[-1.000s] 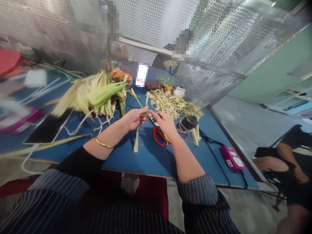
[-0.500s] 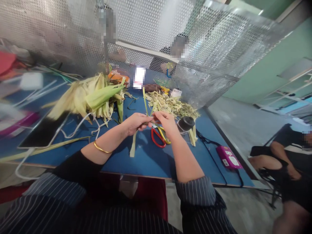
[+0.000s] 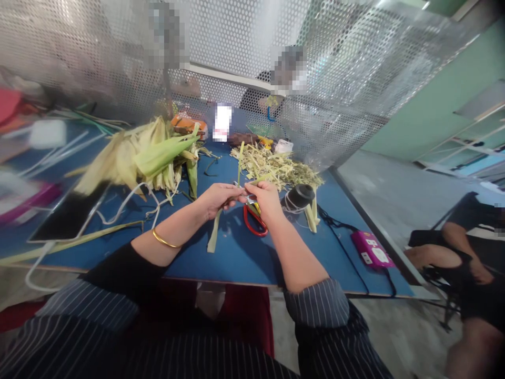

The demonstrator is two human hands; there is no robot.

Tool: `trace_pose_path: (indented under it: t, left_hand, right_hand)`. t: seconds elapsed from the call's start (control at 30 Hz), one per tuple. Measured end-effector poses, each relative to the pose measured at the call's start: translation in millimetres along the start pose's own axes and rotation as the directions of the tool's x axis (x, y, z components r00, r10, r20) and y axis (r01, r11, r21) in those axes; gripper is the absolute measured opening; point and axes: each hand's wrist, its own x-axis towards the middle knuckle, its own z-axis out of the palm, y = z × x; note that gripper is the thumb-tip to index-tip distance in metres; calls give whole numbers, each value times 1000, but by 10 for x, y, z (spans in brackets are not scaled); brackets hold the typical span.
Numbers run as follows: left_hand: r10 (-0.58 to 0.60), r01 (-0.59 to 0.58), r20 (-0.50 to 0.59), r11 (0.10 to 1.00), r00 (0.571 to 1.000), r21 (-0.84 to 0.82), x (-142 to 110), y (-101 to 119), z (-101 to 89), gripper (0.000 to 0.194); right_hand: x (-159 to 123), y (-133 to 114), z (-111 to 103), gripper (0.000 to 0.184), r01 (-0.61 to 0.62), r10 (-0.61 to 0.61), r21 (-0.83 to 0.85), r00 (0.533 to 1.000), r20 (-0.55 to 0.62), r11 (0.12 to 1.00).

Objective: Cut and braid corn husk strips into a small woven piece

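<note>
Above the blue table, my left hand (image 3: 221, 200) is closed on a narrow corn husk strip (image 3: 213, 236); one end hangs below the hand and a green end stands up beyond it. My right hand (image 3: 269, 200) meets the left fingertips, thumb and fingers pinched on the same work, with a pale strip end showing beyond its knuckles. The exact hold between the fingertips is partly hidden. Scissors (image 3: 254, 227) with red and yellow handles lie just under the hands, partly covered by the right one. A black thread spool (image 3: 300, 197) is right of my right hand.
A heap of corn husks (image 3: 158, 152) lies left, beside a dark tablet (image 3: 71, 213) with a white cable. Shredded husk (image 3: 272, 166) is piled behind the hands. A magenta box (image 3: 371, 250) with black cords sits right. A perforated screen (image 3: 236, 42) bounds the back; a person (image 3: 473, 247) sits at right.
My hands stay together on the husk strip, with the right fingers shifted slightly. The upright strip end leans differently, and a pale end now shows over the right hand. The view has shifted slightly.
</note>
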Motion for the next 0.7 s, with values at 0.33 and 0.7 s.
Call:
trace_pose_path:
  t: [0.33, 0.7]
  left_hand:
    - [-77, 77, 35, 997, 996, -5, -49, 28, 18, 17]
    - [-33, 16, -79, 979, 996, -204, 17, 81, -35, 15]
  right_hand:
    - [18, 20, -12, 29, -4, 4, -57, 1000, -3, 998]
    - [-58, -144, -91, 28, 166, -99, -345, 974, 204, 924]
